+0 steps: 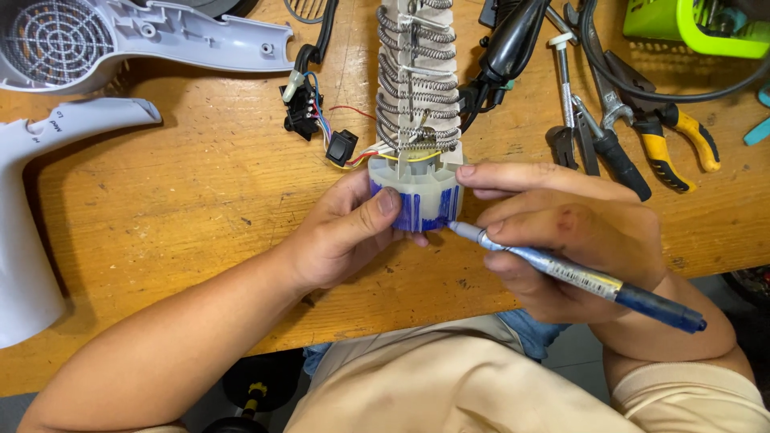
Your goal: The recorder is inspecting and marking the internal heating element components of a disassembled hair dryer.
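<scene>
Bare forearms, a cream short-sleeved shirt (449, 385) and blue jeans (533, 333) beneath.

**Blue strokes on a white housing**

The white motor housing (417, 196) bears blue vertical marker strokes. The marker (577, 277) is silver with a dark blue cap end. Grey coils wrap the heating element (417, 76). The pliers (678, 140) have yellow-and-black handles. The hair dryer shells (120, 36) are pale grey; the table (176, 216) is honey-coloured wood.
</scene>
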